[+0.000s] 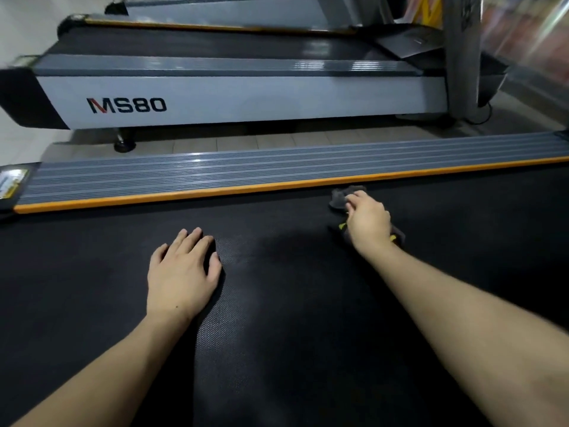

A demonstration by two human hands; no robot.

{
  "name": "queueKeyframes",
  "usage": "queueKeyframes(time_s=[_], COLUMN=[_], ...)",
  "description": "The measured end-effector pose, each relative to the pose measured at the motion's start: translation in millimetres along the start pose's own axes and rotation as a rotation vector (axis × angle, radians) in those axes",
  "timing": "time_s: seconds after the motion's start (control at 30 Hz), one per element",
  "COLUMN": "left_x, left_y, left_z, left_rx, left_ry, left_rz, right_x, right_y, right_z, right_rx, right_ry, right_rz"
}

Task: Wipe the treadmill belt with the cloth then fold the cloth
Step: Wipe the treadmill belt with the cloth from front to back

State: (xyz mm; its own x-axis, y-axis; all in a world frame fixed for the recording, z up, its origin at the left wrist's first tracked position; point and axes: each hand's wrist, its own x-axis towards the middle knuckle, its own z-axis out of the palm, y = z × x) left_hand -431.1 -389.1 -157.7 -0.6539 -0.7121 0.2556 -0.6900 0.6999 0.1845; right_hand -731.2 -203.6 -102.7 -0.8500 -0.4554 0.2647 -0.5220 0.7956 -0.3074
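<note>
Here, our hands:
Left hand (181, 272): flat, fingers straight, on the treadmill belt (277, 334).
Right hand (368, 221): fingers curled, gripping the cloth (341, 197) near the belt's far edge.

On the treadmill belt (277, 303), the left hand (181, 272) lies left of the cloth (338, 198), near the side rail (246, 174) behind.

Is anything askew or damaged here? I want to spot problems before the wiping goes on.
Nothing stands out. The dark cloth lies bunched under the right hand near the orange strip, as wiping would leave it. The left hand rests flat on the belt, which shows no tear or spill.
</note>
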Motion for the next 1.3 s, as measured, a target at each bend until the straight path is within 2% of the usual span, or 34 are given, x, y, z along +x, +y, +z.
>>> queueKeyframes(time_s=[0.1, 0.2, 0.27, 0.33, 0.4, 0.5, 0.6, 0.63, 0.7, 0.77, 0.83, 0.9, 0.97, 1.07, 1.13, 1.2, 1.3], left_x=[0.8, 0.9, 1.2, -0.4, -1.5, 0.5, 1.4, 1.3, 1.1, -0.1, -1.2, -1.4, -1.0, 0.8, 1.8, 1.3, 1.0], left_y=[-1.0, -1.4, -1.5, -2.3, -3.2, -1.0, 0.8, 0.4, -0.1, -0.3, -1.2, -2.1, -3.1, -1.5, 0.5, 1.2, 0.4], left_z=[1.1, 0.8, 0.9, -0.7, -1.2, -0.6, -0.6, -1.6, -3.6, -4.8, -4.6, -4.5, -4.1, -3.7, -3.3, -3.5, -4.5], left_rx=[0.001, 0.017, 0.017, 0.001, -0.003, -0.013, -0.011, -0.016, -0.022, -0.021, -0.023, -0.025, -0.030, -0.028, -0.025, -0.034, -0.045], left_ry=[0.000, -0.001, 0.003, 0.007, 0.018, 0.012, 0.006, 0.001, -0.004, -0.006, -0.002, -0.010, -0.014, -0.016, -0.019, -0.021, -0.016], left_rz=[-0.002, 0.004, 0.017, 0.025, 0.026, 0.026, 0.038, 0.034, 0.024, 0.015, 0.013, 0.020, 0.017, 0.002, 0.000, 0.000, -0.002], right_x=[-23.9, -58.1, -57.4, -39.6, -13.9, 13.0, 3.3, -6.3, -34.2, -67.1, -73.6, -52.9, -23.5, 10.8, 7.8, -11.2, -54.7], right_y=[-77.2, -150.2, -152.6, -117.0, -61.2, 13.2, -11.8, -39.3, -101.9, -154.3, -162.6, -127.5, -73.3, 11.3, 20.2, -15.5, -95.0], right_z=[19.0, 50.7, 57.7, 45.9, 30.5, 6.2, 9.5, 16.3, 37.7, 51.8, 57.5, 49.6, 35.1, 12.6, 11.1, 21.1, 42.3], right_rx=[0.079, 0.223, 0.296, 0.268, 0.211, 0.134, 0.105, 0.149, 0.243, 0.274, 0.338, 0.324, 0.288, 0.211, 0.129, 0.105, 0.128], right_ry=[-0.011, -0.137, -0.182, -0.157, -0.107, -0.013, 0.065, 0.084, 0.050, -0.094, -0.163, -0.168, -0.141, -0.015, 0.029, 0.111, 0.051], right_rz=[-0.015, -0.266, -0.425, -0.499, -0.397, -0.034, 0.150, 0.130, -0.049, -0.267, -0.453, -0.543, -0.417, 0.000, 0.125, 0.116, -0.071])
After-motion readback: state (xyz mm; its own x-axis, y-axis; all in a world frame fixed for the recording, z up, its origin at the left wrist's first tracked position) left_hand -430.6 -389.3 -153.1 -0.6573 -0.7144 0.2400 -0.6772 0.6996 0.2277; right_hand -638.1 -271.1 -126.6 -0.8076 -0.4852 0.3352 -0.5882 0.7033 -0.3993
